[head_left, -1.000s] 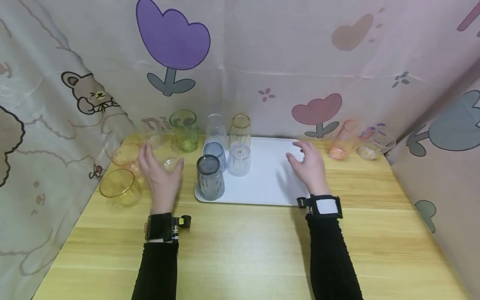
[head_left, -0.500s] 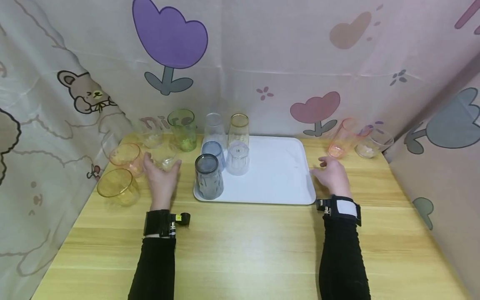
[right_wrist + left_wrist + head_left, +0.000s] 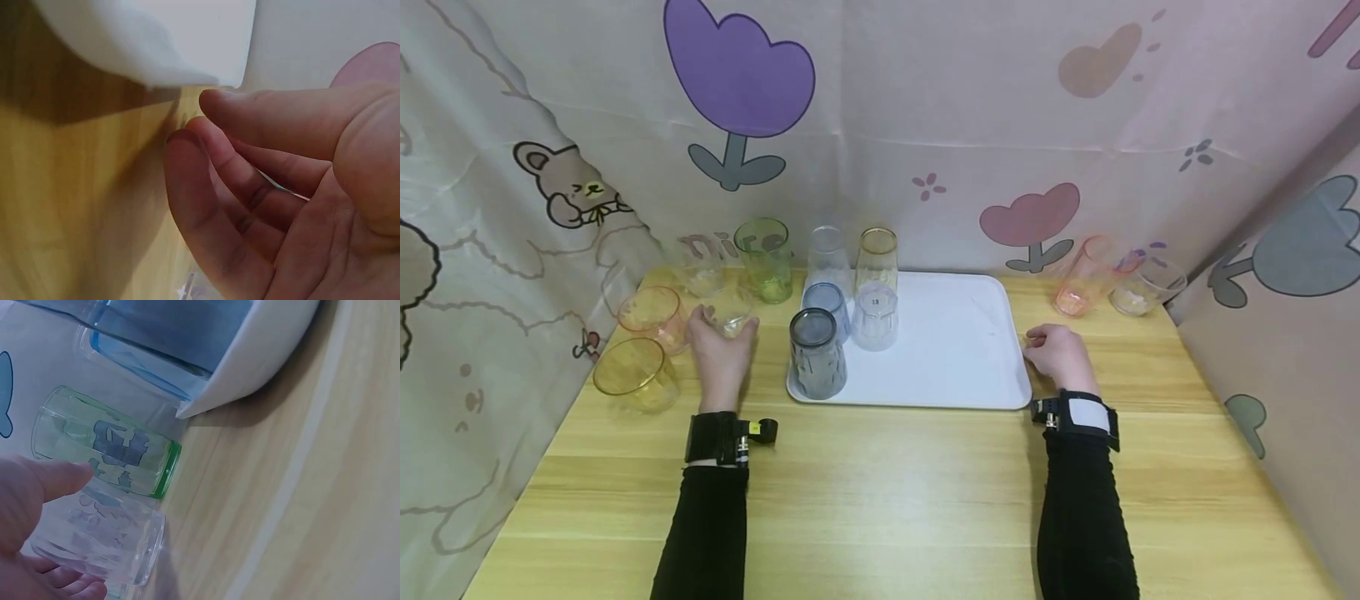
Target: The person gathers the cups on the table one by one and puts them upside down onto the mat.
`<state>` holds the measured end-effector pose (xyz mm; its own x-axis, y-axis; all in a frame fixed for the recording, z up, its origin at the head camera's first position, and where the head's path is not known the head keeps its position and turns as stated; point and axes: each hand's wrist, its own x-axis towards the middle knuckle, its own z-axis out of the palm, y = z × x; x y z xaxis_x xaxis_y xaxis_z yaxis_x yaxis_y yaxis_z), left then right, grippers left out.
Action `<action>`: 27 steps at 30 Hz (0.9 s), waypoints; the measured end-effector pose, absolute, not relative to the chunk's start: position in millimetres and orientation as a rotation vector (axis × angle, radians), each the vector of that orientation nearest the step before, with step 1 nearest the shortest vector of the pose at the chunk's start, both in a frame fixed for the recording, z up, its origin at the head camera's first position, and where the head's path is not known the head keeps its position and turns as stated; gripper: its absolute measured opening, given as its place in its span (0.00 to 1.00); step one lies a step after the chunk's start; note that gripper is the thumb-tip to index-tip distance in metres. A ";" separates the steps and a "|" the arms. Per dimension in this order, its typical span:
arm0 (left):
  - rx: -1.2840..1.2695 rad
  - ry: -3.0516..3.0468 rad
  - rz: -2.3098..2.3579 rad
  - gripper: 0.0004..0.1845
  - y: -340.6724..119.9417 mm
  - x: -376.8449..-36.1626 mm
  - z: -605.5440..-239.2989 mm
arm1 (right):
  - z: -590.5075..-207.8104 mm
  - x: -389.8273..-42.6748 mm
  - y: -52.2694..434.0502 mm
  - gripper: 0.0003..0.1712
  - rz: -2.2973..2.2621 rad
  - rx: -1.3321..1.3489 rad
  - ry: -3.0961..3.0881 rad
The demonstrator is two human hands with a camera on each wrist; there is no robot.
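While fingers of left hand (image 3: 721, 357) are curled around clear glass (image 3: 106, 534), at left of counter (image 3: 880, 500), fingers of right hand (image 3: 1062, 354) are loosely bent just beside right edge of white tray (image 3: 955, 342). Green glass (image 3: 767, 267) is seen beyond clear one; grey glass (image 3: 818, 358), at tray's near left corner.
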<state>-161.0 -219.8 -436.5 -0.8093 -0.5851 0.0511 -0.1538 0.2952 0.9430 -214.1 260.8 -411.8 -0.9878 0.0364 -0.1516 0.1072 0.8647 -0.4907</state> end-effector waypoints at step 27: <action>0.670 -2.076 -1.604 0.40 -216.8 -156.0 -417.3 | -414.5 -215.5 253.3 0.22 -0.923 0.161 2.808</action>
<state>-156.0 -216.8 -417.3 -0.7905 -0.6110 0.0431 -0.1123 0.2138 0.9704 -215.5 253.3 -414.5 -0.9777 0.0463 -0.2049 0.1588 0.8012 -0.5769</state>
